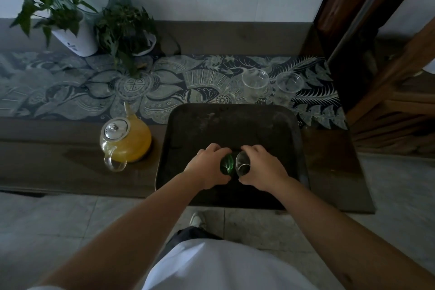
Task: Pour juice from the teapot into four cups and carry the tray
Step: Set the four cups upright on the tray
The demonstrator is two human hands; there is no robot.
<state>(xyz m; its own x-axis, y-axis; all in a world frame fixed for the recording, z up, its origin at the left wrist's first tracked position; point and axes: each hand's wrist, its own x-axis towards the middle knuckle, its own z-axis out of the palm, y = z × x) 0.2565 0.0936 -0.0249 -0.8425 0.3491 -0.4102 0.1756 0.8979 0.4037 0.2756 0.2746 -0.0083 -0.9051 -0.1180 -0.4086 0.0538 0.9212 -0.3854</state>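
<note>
Head view, your left hand gripping a green cup, your right hand gripping a clear cup, both over the dark tray, juice-filled teapot left on the desk, two clear cups beyond the tray.

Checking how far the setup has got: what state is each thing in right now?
Teapot: lid on, full of juice.
Green cup: gripped by left hand over tray.
Clear cup: gripped by right hand.
Two glass cups on the patterned cloth: upright, empty.
</note>
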